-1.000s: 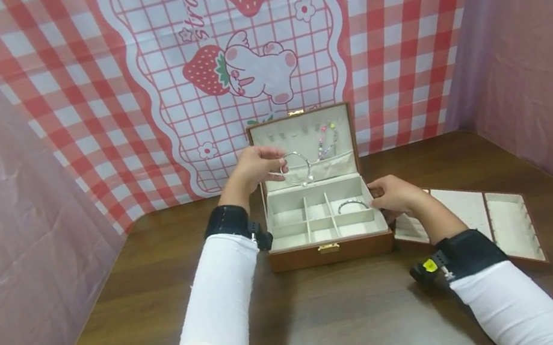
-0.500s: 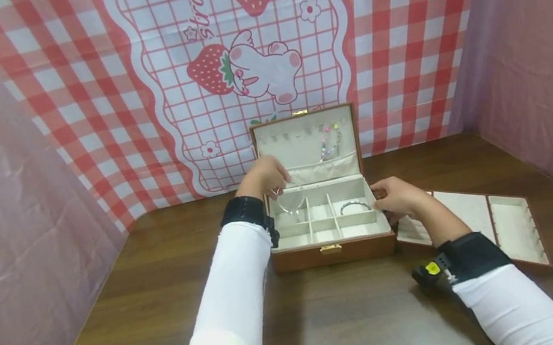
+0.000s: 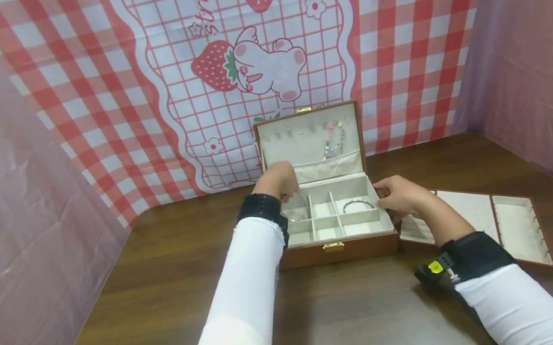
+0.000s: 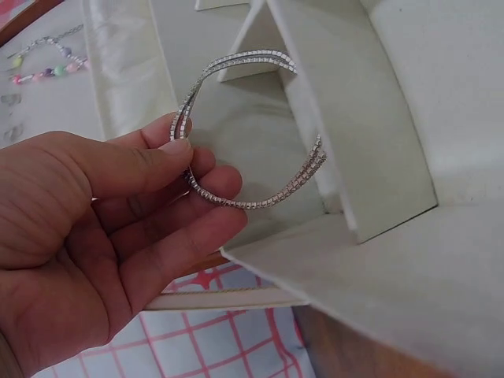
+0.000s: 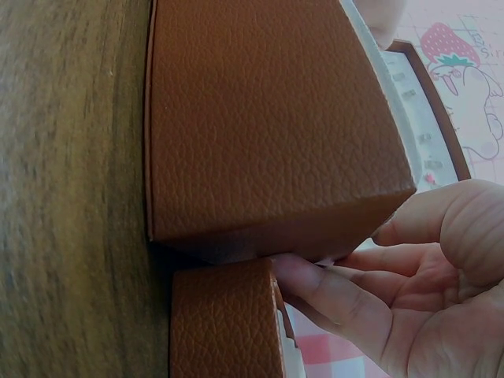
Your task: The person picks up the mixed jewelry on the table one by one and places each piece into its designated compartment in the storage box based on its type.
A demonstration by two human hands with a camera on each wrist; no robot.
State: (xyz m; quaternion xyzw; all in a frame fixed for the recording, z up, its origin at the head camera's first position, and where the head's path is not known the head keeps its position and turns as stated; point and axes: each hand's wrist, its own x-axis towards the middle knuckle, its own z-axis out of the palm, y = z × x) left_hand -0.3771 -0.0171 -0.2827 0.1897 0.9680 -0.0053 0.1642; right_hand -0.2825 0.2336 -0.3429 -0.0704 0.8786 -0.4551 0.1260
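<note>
My left hand (image 3: 282,179) reaches into the back left compartment of an open brown jewelry box (image 3: 366,246). Between thumb and fingers it pinches a silver double-strand bracelet (image 4: 236,204), which hangs within the cream-lined compartment beside a divider (image 4: 354,134). My right hand (image 3: 402,196) grips the box's right side wall, the thumb at the rim and the fingers against the brown outer side, as the right wrist view shows. Another silver bracelet (image 3: 356,201) lies in the back right compartment. From the head view, the left fingertips are mostly hidden behind the back of the hand.
On the raised lid (image 3: 296,126) hangs a colourful beaded bracelet (image 3: 328,144). A shallow cream-lined tray (image 3: 521,232) lies on the wooden table (image 3: 356,318) right of the box, partly under the right arm. A red-checked strawberry cloth (image 3: 394,55) hangs behind.
The left hand has lowered the silver bracelet from in front of the lid into the back left compartment, moving slightly right. The right hand has stayed at the box's side. The view has shifted a little.
</note>
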